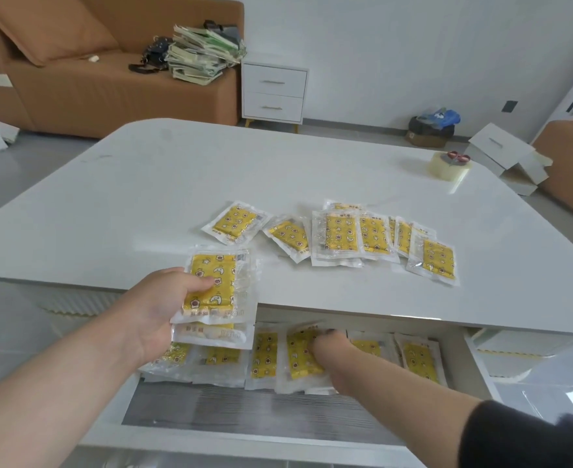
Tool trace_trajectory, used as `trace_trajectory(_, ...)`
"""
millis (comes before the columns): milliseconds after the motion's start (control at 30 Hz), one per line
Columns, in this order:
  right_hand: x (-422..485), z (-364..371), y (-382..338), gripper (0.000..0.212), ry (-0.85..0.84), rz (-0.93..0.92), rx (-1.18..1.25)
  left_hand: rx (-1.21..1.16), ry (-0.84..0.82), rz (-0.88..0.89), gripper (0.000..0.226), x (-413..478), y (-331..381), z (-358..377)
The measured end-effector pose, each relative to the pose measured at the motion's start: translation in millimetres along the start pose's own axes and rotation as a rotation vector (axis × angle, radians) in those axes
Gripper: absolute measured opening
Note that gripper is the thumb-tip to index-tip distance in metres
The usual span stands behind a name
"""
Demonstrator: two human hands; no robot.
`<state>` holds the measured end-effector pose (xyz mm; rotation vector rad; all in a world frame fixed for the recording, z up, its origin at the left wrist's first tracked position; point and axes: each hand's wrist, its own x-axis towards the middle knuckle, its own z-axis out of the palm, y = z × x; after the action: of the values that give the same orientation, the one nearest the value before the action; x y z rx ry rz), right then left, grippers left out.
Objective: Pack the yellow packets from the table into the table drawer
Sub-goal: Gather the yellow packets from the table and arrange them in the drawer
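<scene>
Roughly midway through, by the look of it — the left hand, at about eight o'clock in the view, is clamped on a small stack of yellow packets, thumb on top and fingers under, held over the near edge of the white table just above the open drawer. Toward six o'clock, a row of packed packets already lies flat along the back of the drawer, while its grey ribbed floor nearer the person is bare. The right hand, just right of centre, reaches down into the drawer and rests on one packet there; whether its fingers pinch it or only press it flat cannot be told, since they are blurred. Up at about one o'clock, a loose spread of packets remains on the tabletop, several overlapping — about ten, as a guess. Further out at two o'clock sits a roll of clear tape, well apart from the work. What is left: the held stack, then the spread.
</scene>
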<state>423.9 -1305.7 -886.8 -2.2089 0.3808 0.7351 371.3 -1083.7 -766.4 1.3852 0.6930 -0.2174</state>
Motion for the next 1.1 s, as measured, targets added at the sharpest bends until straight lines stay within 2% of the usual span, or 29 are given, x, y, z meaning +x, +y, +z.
trace_trajectory(67, -1.0, 12.1, -10.1, 0.005, -0.047, -0.072, -0.496, -0.016, -0.008, 0.0, 0.021, 0.0, 0.5, 1.0)
trace_trajectory(100, 4.5, 17.8, -12.0, 0.009, -0.041, -0.109, -0.558, -0.021, -0.012, -0.002, 0.022, 0.4, 1.0, 1.2)
trace_trajectory(167, 19.1, 32.1, -14.3, 0.008, -0.038, -0.08, -0.473, -0.035, -0.018, -0.009, 0.023, 1.8, 1.4, -0.8)
trace_trajectory(200, 25.4, 41.9, -15.1, 0.018, -0.001, -0.055, -0.367, -0.043, -0.022, -0.013, 0.025, 3.3, 1.9, -2.1)
trace_trajectory(300, 48.6, 62.9, -7.8, 0.032, 0.092, 0.028, 0.157, -0.063, -0.035, -0.026, 0.025, 6.3, 4.0, -4.2)
trace_trajectory(333, 50.2, 66.1, -6.2, 0.032, 0.11, 0.035, 0.184, -0.071, -0.038, -0.025, 0.025, 6.6, 5.1, -4.7)
trace_trajectory(500, 46.6, 53.4, 0.3, 0.025, 0.089, 0.013, 0.051, -0.088, -0.045, -0.015, 0.024, 5.9, 8.8, -5.7)
trace_trajectory(633, 51.9, 49.3, 4.9, 0.035, 0.094, 0.0, -0.059, -0.086, -0.052, -0.023, 0.026, 4.5, 7.6, -4.0)
trace_trajectory(733, 50.2, 45.2, 3.1, 0.021, 0.101, -0.018, -0.104, -0.087, -0.056, -0.024, 0.027, 3.1, 6.7, -3.7)
trace_trajectory(833, 58.1, 41.9, 8.8, 0.025, 0.132, -0.031, -0.208, -0.095, -0.062, -0.021, 0.026, 2.3, 7.0, -4.6)
trace_trajectory(933, 59.7, 41.7, 10.0, 0.018, 0.142, -0.003, -0.181, -0.09, -0.056, -0.02, 0.025, 1.3, 7.6, -4.1)
trace_trajectory(1033, 62.9, 41.1, 12.9, 0.023, 0.132, 0.01, -0.221, -0.078, -0.041, -0.016, 0.023, 0.1, 7.9, -2.5)
trace_trajectory(1100, 60.4, 42.6, 12.7, 0.018, 0.117, -0.017, -0.135, -0.069, -0.041, -0.019, 0.024, -0.1, 7.5, -2.2)
